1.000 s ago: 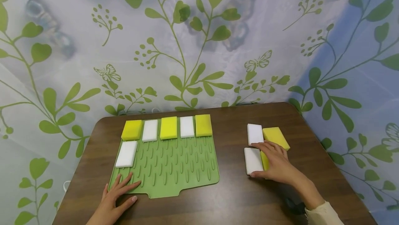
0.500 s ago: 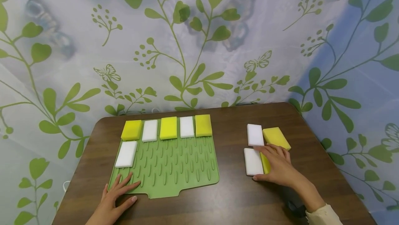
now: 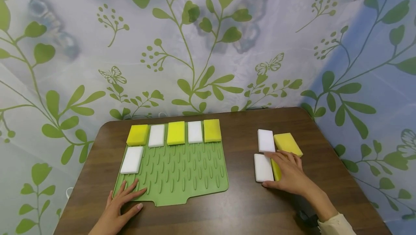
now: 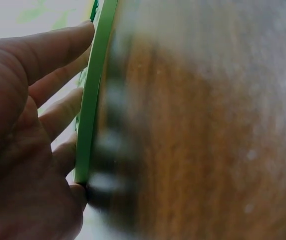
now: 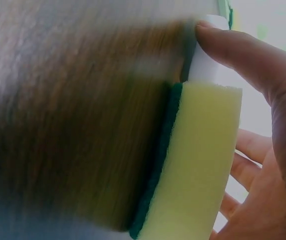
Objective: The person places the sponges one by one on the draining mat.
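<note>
My left hand (image 3: 121, 206) rests with spread fingers over the near left corner of a green ribbed silicone mat (image 3: 182, 177). Its thumb lies on the table. On the right, my right hand (image 3: 288, 177) arches over a yellow sponge (image 5: 202, 160) with a dark green scouring layer underneath, mostly hidden from the head view. Its fingertips are by the sponge's far end, and its thumb tip is at the near corner of a white sponge (image 3: 263, 168) alongside. Another white sponge (image 3: 266, 141) and a yellow sponge (image 3: 288, 144) lie just beyond the fingers.
Yellow and white sponges alternate along the mat's far edge, including a middle yellow sponge (image 3: 176, 133). A white sponge (image 3: 131, 160) lies below the row at the left. The brown wooden table (image 3: 240, 206) stands against a leaf-patterned cloth (image 3: 201, 47).
My right hand has shifted slightly right and toward me, its thumb drawing back along the white sponge's near edge. The left hand and the sponges on the mat stay in place.
</note>
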A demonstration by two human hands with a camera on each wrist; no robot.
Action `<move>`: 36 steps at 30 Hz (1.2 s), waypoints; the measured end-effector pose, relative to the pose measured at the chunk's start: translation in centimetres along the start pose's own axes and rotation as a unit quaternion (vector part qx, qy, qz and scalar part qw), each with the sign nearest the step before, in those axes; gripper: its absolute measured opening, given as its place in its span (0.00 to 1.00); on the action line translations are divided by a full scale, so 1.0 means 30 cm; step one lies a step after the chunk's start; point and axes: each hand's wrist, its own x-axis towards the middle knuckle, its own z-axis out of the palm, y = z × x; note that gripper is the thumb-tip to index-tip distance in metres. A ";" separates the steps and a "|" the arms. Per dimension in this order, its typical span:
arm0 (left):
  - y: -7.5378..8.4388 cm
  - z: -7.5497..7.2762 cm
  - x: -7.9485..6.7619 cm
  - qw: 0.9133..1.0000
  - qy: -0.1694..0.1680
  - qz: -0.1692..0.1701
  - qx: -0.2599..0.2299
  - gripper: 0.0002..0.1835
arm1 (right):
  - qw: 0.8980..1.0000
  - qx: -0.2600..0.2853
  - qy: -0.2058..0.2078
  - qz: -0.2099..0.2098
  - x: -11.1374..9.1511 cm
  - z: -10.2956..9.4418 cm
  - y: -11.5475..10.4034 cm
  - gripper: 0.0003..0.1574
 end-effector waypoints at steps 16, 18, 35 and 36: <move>0.002 0.004 -0.007 1.000 0.006 0.001 0.008 0.25 | 1.000 0.018 -0.002 -0.018 0.049 -0.002 -0.070 0.64; 0.002 0.005 -0.007 1.000 0.007 0.002 0.007 0.25 | 0.999 0.022 0.003 -0.024 0.061 0.001 -0.078 0.64; 0.012 0.005 -0.009 1.000 0.013 0.001 0.004 0.25 | 0.996 0.047 -0.019 -0.071 0.168 0.053 -0.221 0.65; 0.013 0.004 -0.008 1.000 0.013 0.002 0.005 0.25 | 0.996 0.047 -0.018 -0.075 0.174 0.056 -0.229 0.65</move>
